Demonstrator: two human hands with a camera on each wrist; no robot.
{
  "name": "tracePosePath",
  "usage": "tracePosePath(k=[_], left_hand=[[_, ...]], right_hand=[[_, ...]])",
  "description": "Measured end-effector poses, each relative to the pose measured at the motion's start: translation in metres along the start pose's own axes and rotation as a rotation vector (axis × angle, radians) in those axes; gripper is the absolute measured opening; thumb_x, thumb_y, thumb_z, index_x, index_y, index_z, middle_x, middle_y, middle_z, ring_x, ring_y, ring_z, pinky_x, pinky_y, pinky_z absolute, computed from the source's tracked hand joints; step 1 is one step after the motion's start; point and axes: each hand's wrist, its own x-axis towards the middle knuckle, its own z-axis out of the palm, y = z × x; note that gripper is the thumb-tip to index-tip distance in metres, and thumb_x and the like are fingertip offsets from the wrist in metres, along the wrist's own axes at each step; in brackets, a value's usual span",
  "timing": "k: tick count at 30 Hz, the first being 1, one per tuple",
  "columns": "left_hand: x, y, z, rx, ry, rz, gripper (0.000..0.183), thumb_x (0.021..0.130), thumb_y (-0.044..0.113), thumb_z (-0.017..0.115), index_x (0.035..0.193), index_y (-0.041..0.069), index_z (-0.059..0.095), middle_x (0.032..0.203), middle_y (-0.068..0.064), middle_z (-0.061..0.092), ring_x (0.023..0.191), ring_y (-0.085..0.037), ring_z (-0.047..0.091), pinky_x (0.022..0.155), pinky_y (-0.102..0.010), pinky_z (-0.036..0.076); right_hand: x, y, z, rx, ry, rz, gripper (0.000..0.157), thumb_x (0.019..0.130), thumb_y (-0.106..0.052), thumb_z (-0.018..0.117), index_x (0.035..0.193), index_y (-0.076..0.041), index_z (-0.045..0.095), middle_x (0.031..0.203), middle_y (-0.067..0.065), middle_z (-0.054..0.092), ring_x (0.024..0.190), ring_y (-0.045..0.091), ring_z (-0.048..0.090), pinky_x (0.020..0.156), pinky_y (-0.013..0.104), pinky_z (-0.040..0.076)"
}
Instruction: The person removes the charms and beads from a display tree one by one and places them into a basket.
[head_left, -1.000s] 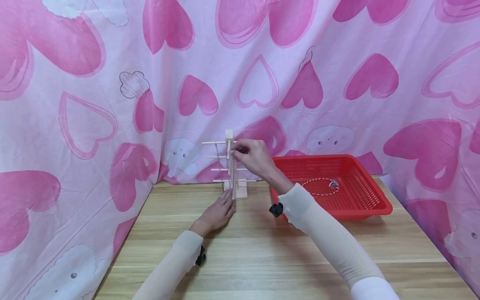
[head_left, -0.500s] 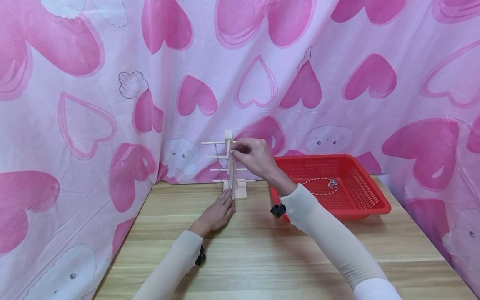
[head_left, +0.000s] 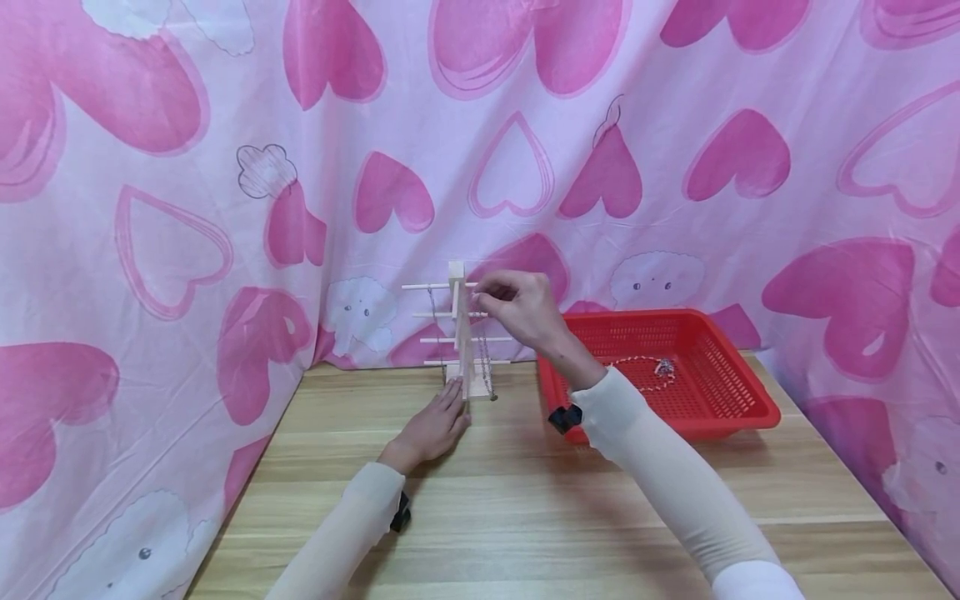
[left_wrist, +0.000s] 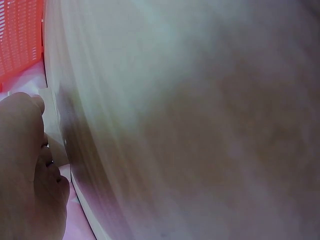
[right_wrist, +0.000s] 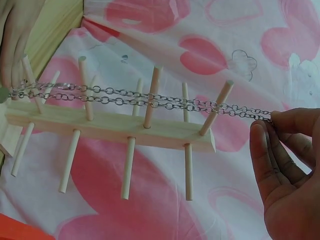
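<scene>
1. Head view: the right hand (head_left: 521,308) is raised at the right of a wooden peg stand (head_left: 464,350), thumb and fingertips pinching the upper end of a metal chain (head_left: 486,367). The chain hangs down in front of the stand's right-hand pegs, its lower end near the stand's foot.
2. Head view: the left hand (head_left: 435,421) lies low at the stand's foot, fingers extended and together, fingertips at the base. A second chain (head_left: 436,321) hangs from a peg on the stand's left side.
3. Head view: a red basket (head_left: 697,428) sits on the bench (head_left: 487,517) to the right, with a beaded necklace (head_left: 667,367) inside. A pink heart-print cloth (head_left: 510,42) forms the backdrop. Both sleeves are pale, with a black device (head_left: 566,418) at each cuff.
4. Left wrist view: the left hand occupies the left edge, beside the pale wood of the stand. The bench surface is blurred; part of the basket shows at upper left.
5. Right wrist view: the pinch is confirmed. The chain's two strands run straight past the pegs to a round pendant (right_wrist: 4,95); contact with the pegs cannot be determined.
</scene>
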Motion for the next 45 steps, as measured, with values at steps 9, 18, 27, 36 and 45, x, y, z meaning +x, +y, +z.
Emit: tracePosePath(k=[9,18,27,36,45], left_hand=[[0.002,-0.001,0.001,-0.005,-0.003,-0.001,0.066,0.117,0.036,0.035,0.166,-0.006,0.022,0.177,-0.023,0.015,0.166,-0.038,0.014,0.136,-0.05,0.023],[0.003,0.0,-0.001,0.019,-0.018,-0.002,0.069,0.117,0.043,0.027,0.167,-0.004,0.02,0.178,-0.021,0.012,0.167,-0.037,0.013,0.136,-0.049,0.022],[0.002,0.001,-0.002,0.027,-0.02,-0.013,0.069,0.117,0.043,0.029,0.168,-0.003,0.021,0.178,-0.02,0.013,0.167,-0.035,0.013,0.136,-0.05,0.023],[0.003,-0.001,0.001,0.061,0.0,0.001,0.069,0.117,0.043,0.029,0.167,-0.004,0.023,0.177,-0.021,0.016,0.166,-0.036,0.017,0.135,-0.051,0.024],[0.001,0.001,0.001,0.046,0.016,0.004,0.067,0.117,0.039,0.034,0.167,-0.004,0.024,0.177,-0.022,0.019,0.166,-0.038,0.019,0.136,-0.053,0.022]], right_hand=[[0.004,0.0,-0.006,-0.027,-0.006,0.023,0.011,0.097,-0.006,0.074,0.103,-0.004,0.083,0.091,0.009,0.081,0.074,0.02,0.068,0.067,0.025,0.061],[0.008,-0.002,-0.016,-0.03,0.015,0.012,0.011,0.096,-0.005,0.074,0.101,-0.004,0.084,0.089,0.01,0.08,0.073,0.02,0.067,0.066,0.023,0.059],[0.011,-0.002,-0.035,-0.061,0.054,0.033,0.01,0.096,-0.007,0.075,0.101,-0.002,0.083,0.091,0.012,0.079,0.076,0.02,0.067,0.069,0.019,0.057],[0.014,-0.001,-0.054,-0.071,0.081,0.006,0.008,0.096,-0.005,0.075,0.097,-0.004,0.083,0.086,0.012,0.078,0.073,0.02,0.066,0.064,0.017,0.054],[0.013,0.004,-0.068,-0.078,0.104,0.027,0.01,0.097,-0.007,0.074,0.099,-0.003,0.083,0.086,0.015,0.078,0.072,0.013,0.067,0.063,0.015,0.056]])
